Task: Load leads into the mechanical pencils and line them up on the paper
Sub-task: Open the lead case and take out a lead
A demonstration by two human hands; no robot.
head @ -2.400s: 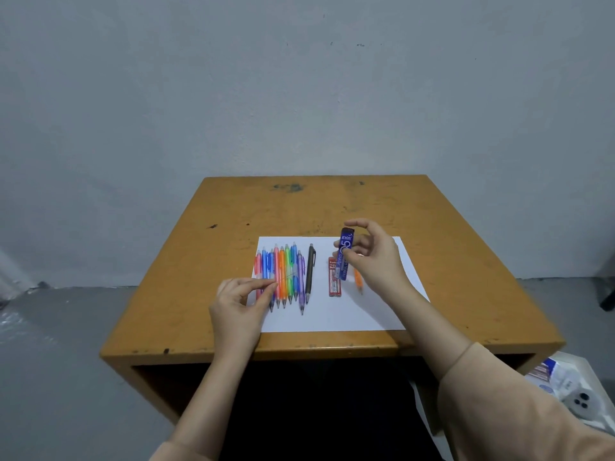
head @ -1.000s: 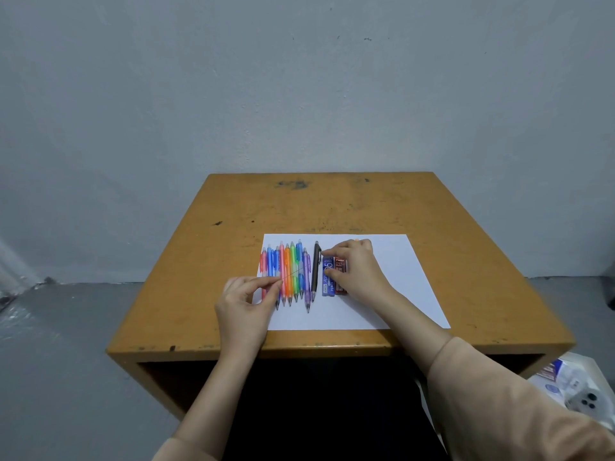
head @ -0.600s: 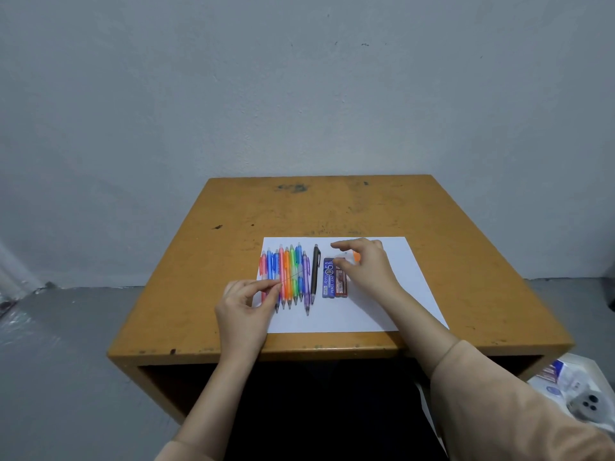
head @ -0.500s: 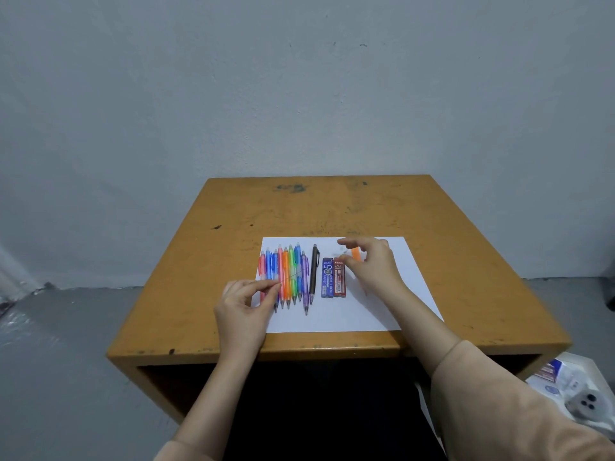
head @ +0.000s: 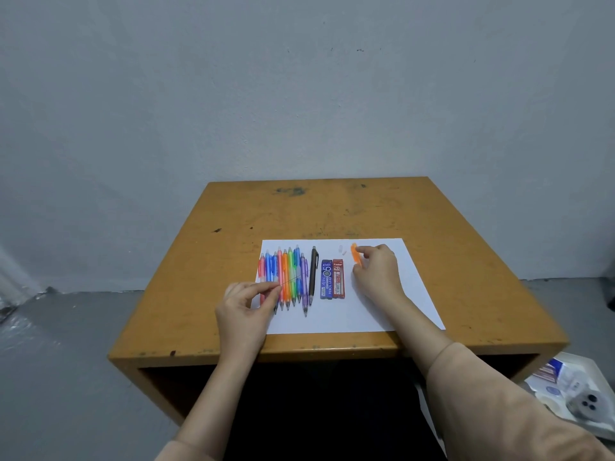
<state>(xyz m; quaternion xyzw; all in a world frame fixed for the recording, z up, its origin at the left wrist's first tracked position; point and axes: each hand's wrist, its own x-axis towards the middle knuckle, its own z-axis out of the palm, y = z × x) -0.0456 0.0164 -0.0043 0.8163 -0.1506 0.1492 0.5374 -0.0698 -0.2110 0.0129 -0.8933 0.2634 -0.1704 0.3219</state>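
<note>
A grey wall stands behind a worn yellow table (head: 332, 211), and a white paper (head: 366, 314) lies by its near edge. Coloured pencils (head: 288, 277) sit in a row at the paper's left edge, then a black pencil (head: 312, 274) and two lead cases (head: 332, 279). The left hand (head: 246, 304) pinches a thin lead (head: 290, 281) (over the row). The right hand (head: 377, 274) pinches an orange pencil (head: 355, 253) near the paper's far edge.

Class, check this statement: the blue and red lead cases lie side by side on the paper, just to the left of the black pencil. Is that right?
Not quite. The head view shows the blue lead case and the red lead case side by side on the paper, but just to the right of the black pencil, not to its left.
</note>
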